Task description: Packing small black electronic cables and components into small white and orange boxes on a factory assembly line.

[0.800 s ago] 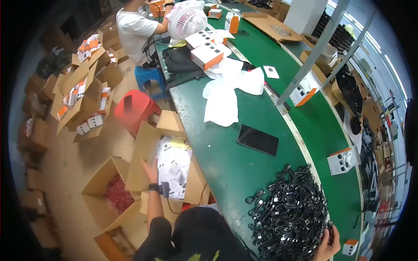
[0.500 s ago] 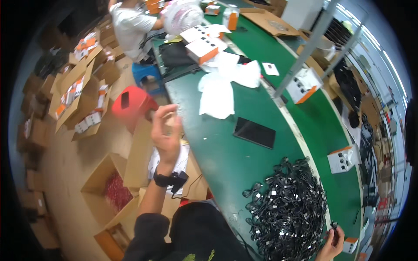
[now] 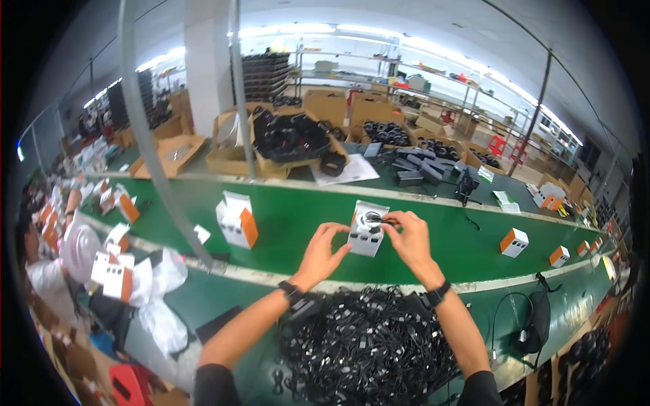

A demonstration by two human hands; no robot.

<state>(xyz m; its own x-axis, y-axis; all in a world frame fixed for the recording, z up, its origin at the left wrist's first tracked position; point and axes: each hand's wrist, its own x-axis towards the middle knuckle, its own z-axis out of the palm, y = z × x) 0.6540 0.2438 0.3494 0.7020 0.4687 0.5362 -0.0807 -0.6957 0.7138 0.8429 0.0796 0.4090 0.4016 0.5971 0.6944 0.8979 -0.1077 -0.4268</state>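
Observation:
A white-and-orange box (image 3: 364,242) stands on the green conveyor belt in front of me, its top flap raised. My right hand (image 3: 410,242) pinches a small bundled black cable (image 3: 376,219) right at the box's upper part. On the box's left side is my left hand (image 3: 323,256), its thumb and fingers apart and their tips at the box's edge. Each wrist has a black band. Below my forearms, a large heap of bundled black cables (image 3: 365,345) covers the green worktable (image 3: 261,362).
More white-and-orange boxes stand along the belt, one to the left (image 3: 237,222) and one to the right (image 3: 514,242). A grey metal post (image 3: 152,149) rises left of centre. A black pouch (image 3: 536,318) lies at the right, beyond the heap. Cartons of black parts (image 3: 291,142) line the far side.
My view has swung right and up toward the belt. My right hand has brought a cable from beside the heap to a box. My left hand has come over from the left to the same box.

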